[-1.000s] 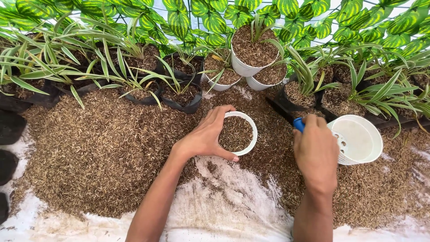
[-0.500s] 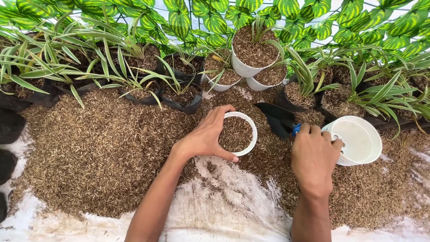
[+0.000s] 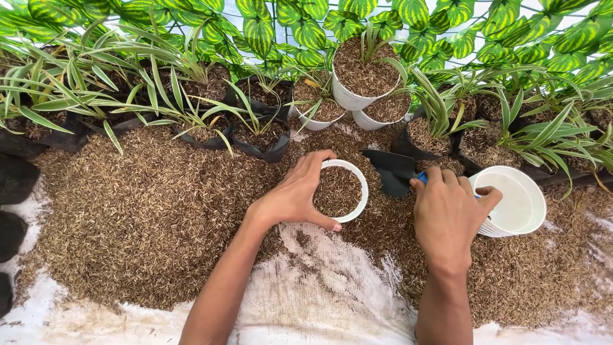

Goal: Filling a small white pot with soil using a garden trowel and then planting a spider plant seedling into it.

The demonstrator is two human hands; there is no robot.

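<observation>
Up comes the trowel: a second ago only its blue handle showed above the right hand, and now the black blade lies clear on the husk, pointing left toward the small pot. That hand has shifted little; its fingers are wrapped over the blue handle, so its grip is pressed together on the trowel, with the thumb reaching toward the rim of the empty white pot tipped on its side just beside it.

Over on the other side, the left hand has not budged. Its grip is spread in an open curve round the small pot's left rim, thumb at the near edge, fingers over the far edge, touching and steadying rather than squeezing. The pot sits upright on the husk heap, roughly centre frame, and is filled nearly to the brim with the same brown husk.

By my reckoning that pot will handle light: thin plastic and a dry, loose fill. The wall looks likely to flex, and a tilt would spill husk, so hold it low round the body, or with both hands. The trowel looks stiff; the handle is the place.

Behind, potted plants stand in a row.
</observation>
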